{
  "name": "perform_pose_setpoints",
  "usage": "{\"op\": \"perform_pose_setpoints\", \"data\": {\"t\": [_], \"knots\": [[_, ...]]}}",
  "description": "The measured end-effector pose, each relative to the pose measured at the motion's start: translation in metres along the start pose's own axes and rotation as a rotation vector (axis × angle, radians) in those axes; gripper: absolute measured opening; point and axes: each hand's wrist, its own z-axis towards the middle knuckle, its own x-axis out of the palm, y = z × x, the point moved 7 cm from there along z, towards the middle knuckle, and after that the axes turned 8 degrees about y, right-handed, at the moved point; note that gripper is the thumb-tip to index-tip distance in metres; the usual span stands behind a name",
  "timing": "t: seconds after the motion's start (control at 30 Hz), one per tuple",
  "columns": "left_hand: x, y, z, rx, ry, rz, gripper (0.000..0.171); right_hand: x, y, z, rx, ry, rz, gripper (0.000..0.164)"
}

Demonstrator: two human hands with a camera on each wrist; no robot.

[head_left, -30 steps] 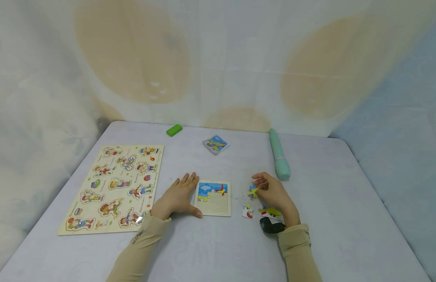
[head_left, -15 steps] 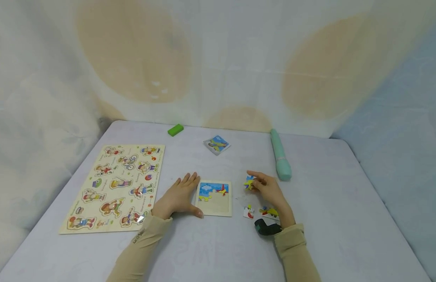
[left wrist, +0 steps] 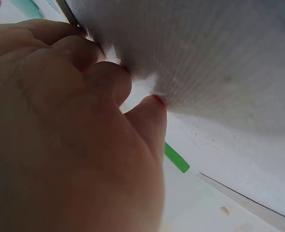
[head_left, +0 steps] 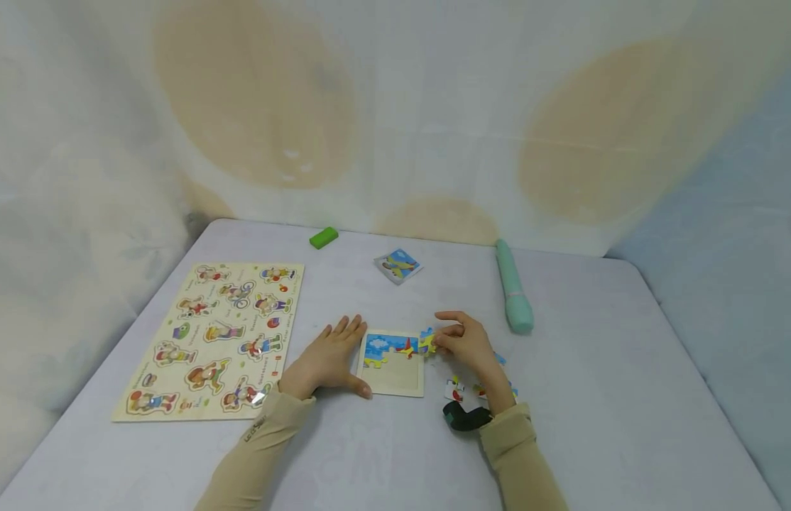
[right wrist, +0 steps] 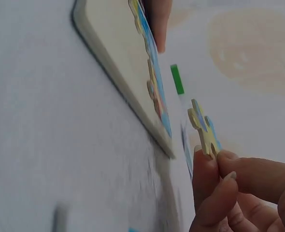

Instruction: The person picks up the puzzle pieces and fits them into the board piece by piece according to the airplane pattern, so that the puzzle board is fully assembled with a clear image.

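My right hand pinches a yellow and blue jigsaw piece between thumb and fingertips, raised at the right edge of the square puzzle tray. Pieces showing blue sky, a cloud and a red shape fill the tray's upper part; bare wood shows below them. Flat on the table along the tray's left side lies my left hand, fingers spread and thumb at the lower left corner. A red and white piece lies right of the tray, and more pieces are partly hidden under the right wrist.
A large wooden picture board with sports figures lies at the left. Toward the back are a green block, a small airplane picture card and a rolled mint-green bundle. Cloth curtains hang behind the table.
My right hand has picked the yellow and blue piece up from the table and carried it left to the tray's right edge. The left hand has kept its place beside the tray.
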Motion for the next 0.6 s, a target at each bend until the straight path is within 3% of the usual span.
{"op": "perform_pose_setpoints", "data": {"t": [0.33, 0.47, 0.6], "knots": [[-0.002, -0.002, -0.001, 0.003, -0.014, -0.003, 0.124, 0.045, 0.013, 0.004, 0.031, 0.071, 0.003, 0.038], [-0.003, -0.002, -0.001, 0.006, -0.025, 0.003, 0.124, 0.055, 0.012, 0.005, 0.059, 0.095, 0.021, 0.038], [-0.002, -0.002, 0.0, 0.002, -0.022, 0.006, 0.124, 0.059, 0.012, 0.004, 0.058, 0.098, -0.041, 0.039]]}}
